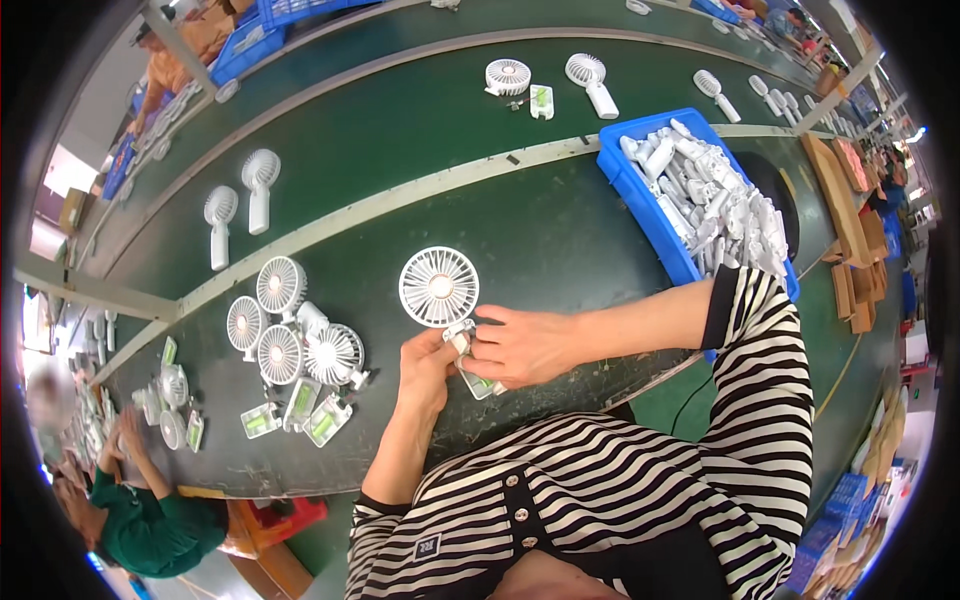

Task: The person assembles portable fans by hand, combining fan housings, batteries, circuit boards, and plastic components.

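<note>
In front of me a white handheld fan lies with its round grille up. Its handle, open and showing a green part inside, runs down between my hands. My left hand grips the neck of the handle from the left. My right hand closes over the same handle from the right; its fingertips partly hide what they press on. Left of my hands sits a cluster of white fan heads with open handle halves that show green parts.
A blue bin full of white handle shells stands to the right. Beyond a pale rail, fans lie on a green belt. A person in green works at the left; cardboard boxes stand far right.
</note>
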